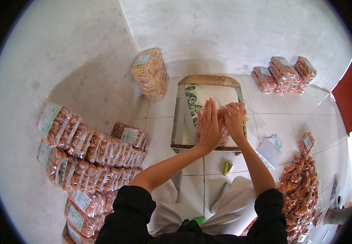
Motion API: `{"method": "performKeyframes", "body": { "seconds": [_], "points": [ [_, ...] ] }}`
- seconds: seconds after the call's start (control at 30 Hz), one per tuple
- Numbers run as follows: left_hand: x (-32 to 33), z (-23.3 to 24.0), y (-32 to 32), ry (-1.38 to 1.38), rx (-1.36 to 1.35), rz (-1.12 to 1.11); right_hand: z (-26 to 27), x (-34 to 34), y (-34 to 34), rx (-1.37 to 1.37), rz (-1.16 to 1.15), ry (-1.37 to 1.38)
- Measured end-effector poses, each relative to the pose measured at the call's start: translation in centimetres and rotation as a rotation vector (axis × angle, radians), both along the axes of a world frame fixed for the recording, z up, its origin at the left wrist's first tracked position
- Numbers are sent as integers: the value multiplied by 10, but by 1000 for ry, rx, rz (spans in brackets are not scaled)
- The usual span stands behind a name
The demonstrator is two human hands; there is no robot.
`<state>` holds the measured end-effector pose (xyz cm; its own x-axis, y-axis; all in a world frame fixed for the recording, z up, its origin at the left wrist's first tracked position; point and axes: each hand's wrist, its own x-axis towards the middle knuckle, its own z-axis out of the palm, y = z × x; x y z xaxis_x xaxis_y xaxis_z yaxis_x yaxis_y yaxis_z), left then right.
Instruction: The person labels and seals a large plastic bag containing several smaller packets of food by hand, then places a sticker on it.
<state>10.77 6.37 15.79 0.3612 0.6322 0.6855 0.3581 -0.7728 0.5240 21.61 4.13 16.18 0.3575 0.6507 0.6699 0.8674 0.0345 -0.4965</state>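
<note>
A clear plastic bag of reddish-brown snacks (223, 134) lies on a low wooden table (182, 131), partly under both hands. My left hand (210, 126) rests flat along the bag's left part, its fingers straight and close together. To its right, my right hand (235, 117) has curled fingers pinching the clear plastic near the bag's upper right edge. Beneath the bag, a white sheet with green print (209, 91) covers part of the tabletop. Between the legs and the table, a green stapler (227, 168) is on the tiled floor.
Tall rows of packed snack bags (96, 146) stand at left. A stack of yellowish packs (150, 73) is by the wall corner. More packs (282, 73) stand at the back right. Printed papers (270, 151) and a long heap of small snack packets (299, 189) lie at right.
</note>
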Motion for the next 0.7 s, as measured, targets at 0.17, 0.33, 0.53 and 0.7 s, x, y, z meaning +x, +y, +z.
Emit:
{"method": "performKeyframes", "body": {
  "seconds": [0.17,0.33,0.53,0.7],
  "points": [
    [6,-2,9,64,-7,-29,-3,4,-3,38,31,6],
    [8,-3,16,14,-3,-88,-5,5,-5,48,56,13],
    [10,-6,25,0,16,-103,-2,7,-3,56,69,52],
    [9,-2,23,-48,2,-89,-4,10,-6,-3,58,4]
  ]
}}
